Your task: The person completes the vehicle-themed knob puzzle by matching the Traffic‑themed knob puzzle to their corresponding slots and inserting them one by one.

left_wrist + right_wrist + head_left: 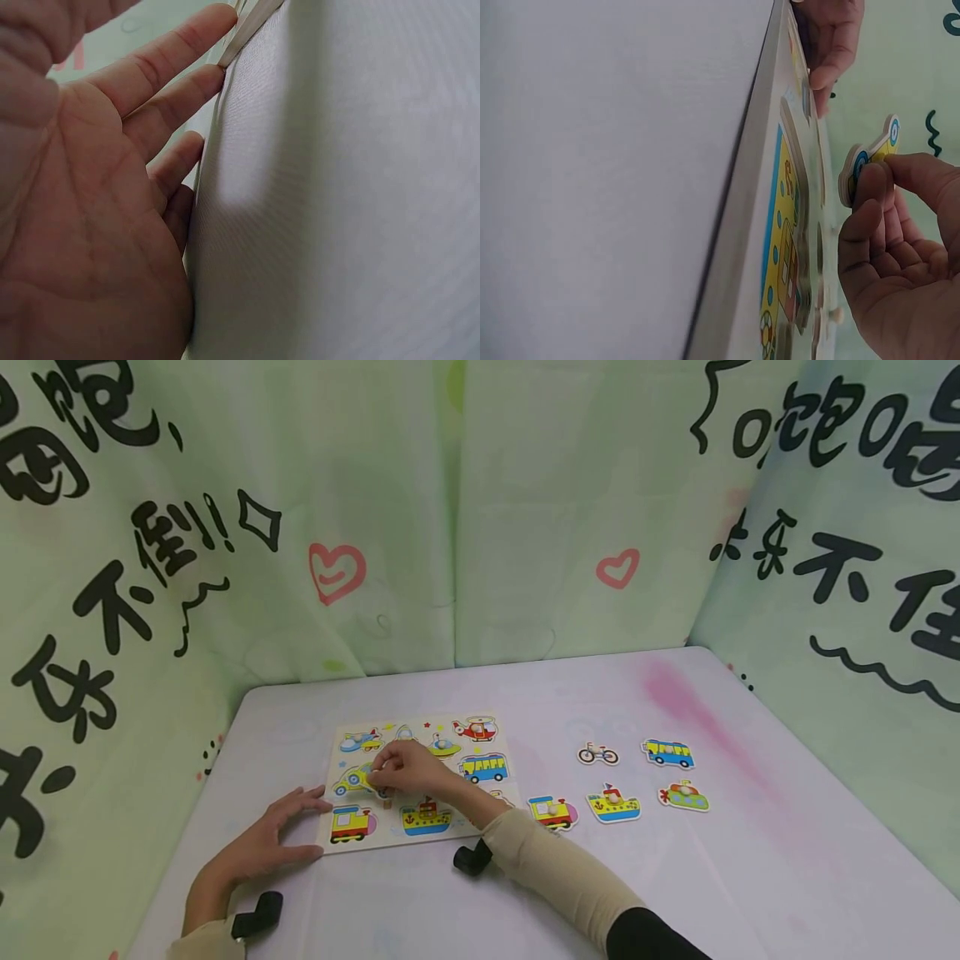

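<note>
A wooden puzzle board (384,838) with vehicle pictures lies on the table. Over its left half, my right hand (414,768) pinches a yellow toy car puzzle piece (886,147) with blue wheels between thumb and fingers. In the right wrist view this piece is tilted and held off the board's surface. My left hand (264,837) rests at the board's left edge, fingers spread and thumb by the near corner. The left wrist view shows its fingertips (217,75) touching the board's side. My right forearm hides part of the board's lower right.
To the right of the board lie loose pieces: a bicycle (597,754), a bus (667,754), a train (552,812), a ship (612,805) and a submarine (683,796). Curtains (525,527) with black writing and hearts stand around the white tabletop (750,877).
</note>
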Demonstrator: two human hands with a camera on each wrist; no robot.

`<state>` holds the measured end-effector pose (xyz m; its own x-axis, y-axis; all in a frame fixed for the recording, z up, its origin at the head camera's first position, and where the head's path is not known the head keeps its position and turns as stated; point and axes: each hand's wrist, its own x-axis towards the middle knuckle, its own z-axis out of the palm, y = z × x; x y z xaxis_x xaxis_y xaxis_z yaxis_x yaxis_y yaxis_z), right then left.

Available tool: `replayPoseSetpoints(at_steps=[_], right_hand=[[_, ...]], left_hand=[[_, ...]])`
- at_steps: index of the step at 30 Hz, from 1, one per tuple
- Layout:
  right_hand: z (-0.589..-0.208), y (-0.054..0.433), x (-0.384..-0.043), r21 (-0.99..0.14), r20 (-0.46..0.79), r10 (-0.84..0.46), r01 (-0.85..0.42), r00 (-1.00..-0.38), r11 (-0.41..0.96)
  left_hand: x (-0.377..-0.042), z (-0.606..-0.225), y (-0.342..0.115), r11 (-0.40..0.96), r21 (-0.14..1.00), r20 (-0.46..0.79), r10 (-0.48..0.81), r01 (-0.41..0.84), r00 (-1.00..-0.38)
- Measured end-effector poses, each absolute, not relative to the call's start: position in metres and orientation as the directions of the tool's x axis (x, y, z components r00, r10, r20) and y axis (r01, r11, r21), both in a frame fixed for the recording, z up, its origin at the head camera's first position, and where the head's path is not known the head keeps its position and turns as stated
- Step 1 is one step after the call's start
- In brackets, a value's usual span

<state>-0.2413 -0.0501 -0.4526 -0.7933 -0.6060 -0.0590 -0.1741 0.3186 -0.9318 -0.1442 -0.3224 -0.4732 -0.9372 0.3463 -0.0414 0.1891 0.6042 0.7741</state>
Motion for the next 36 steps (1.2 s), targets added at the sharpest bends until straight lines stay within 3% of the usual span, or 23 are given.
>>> replayPoseSetpoints(at_steps=[21,30,36], right_hand=[[-0.447,-0.082,-0.255,-0.756,-0.021,-0.649,-0.413,-0.761,0.508],[-0.444,-0.089,-0.257,-0.659,-0.036,-0.656,-0.476,-0.754,0.583],[-0.443,-0.092,-0.26,-0.656,-0.059,-0.658,-0.467,-0.751,0.592]], left_hand=[[-0.143,-0.473,-0.324,0.591,0.776,-0.013,0.363,0.22,-0.932],[-0.142,-0.472,-0.322,0.603,0.772,-0.034,0.352,0.199,-0.935],[-0.143,-0.473,-0.323,0.591,0.777,-0.011,0.359,0.218,-0.933]])
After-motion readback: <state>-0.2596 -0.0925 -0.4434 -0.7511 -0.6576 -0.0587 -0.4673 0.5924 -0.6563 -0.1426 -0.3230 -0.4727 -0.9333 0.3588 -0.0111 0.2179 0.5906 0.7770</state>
